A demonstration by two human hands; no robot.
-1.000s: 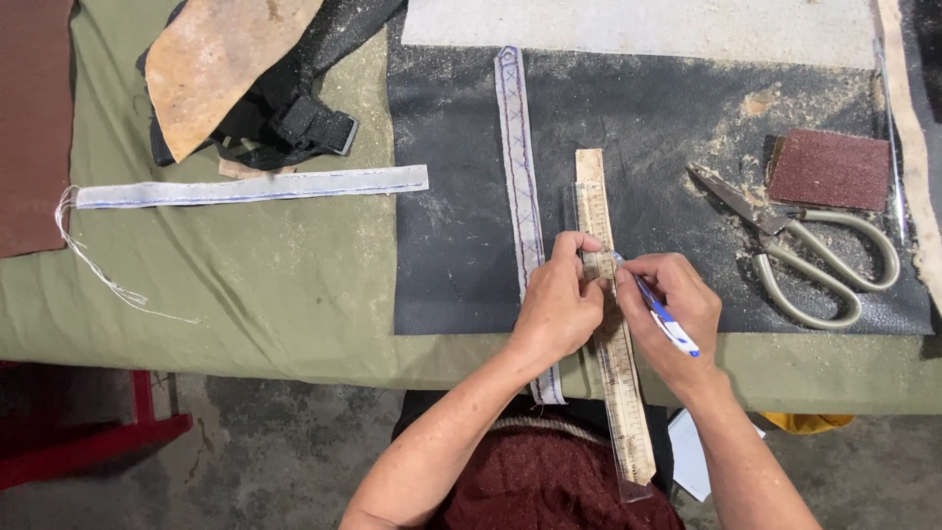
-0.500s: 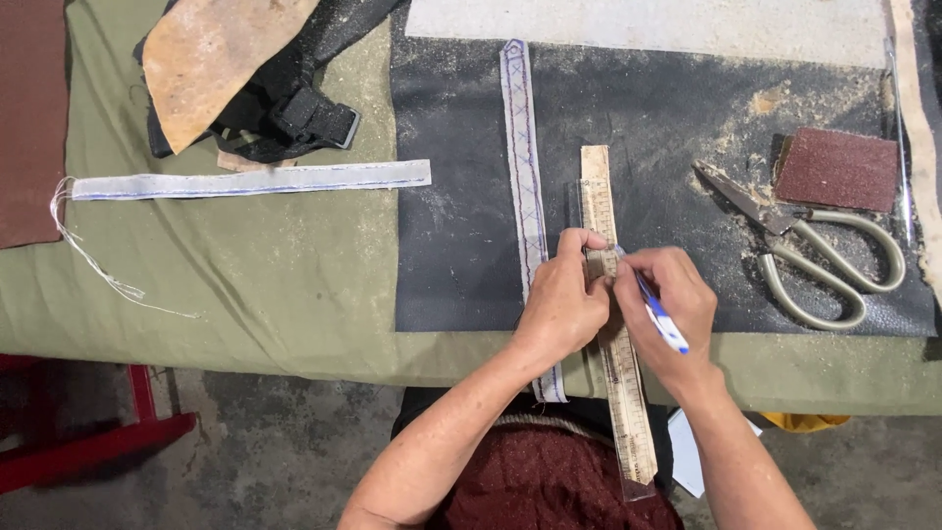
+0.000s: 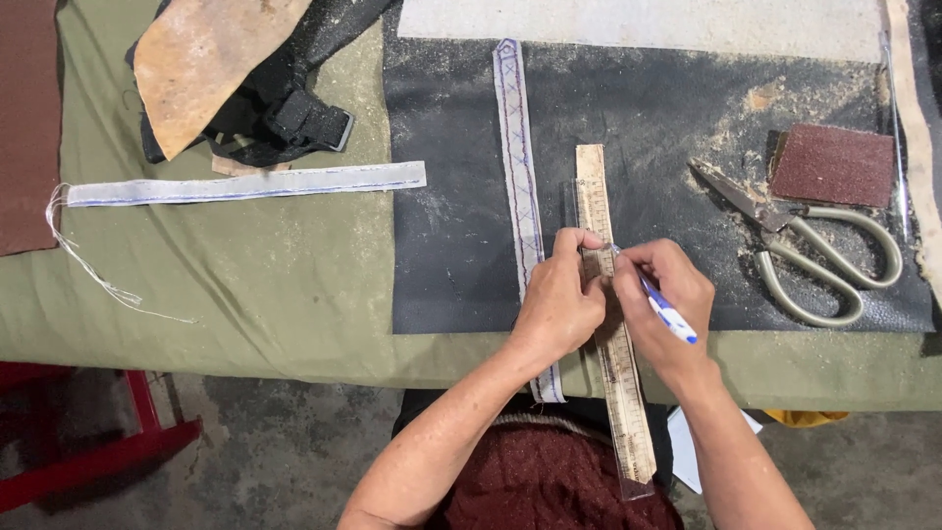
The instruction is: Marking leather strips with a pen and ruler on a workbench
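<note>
My left hand (image 3: 559,299) presses its fingertips on a long wooden ruler (image 3: 595,191) that lies on a black mat (image 3: 451,255) and sticks out over the table's near edge. My right hand (image 3: 665,299) holds a blue and white pen (image 3: 667,312) with its tip at the ruler, right beside the left fingertips. A small pale piece sits under the fingers on the ruler and is mostly hidden. Just left of the ruler lies a grey stitched strap (image 3: 515,157), running away from me.
Scissors with pale green handles (image 3: 814,255) and a dark red sanding block (image 3: 832,164) lie on the mat at right. A second stitched strap (image 3: 245,184), a tan leather piece (image 3: 201,59) and a black buckle strap (image 3: 294,118) rest on the olive cloth (image 3: 245,285) at left.
Both hands stay at the same spot on the ruler; the fingers have shifted slightly and the pen tip now sits closer against the ruler. The camera view moved a little.
</note>
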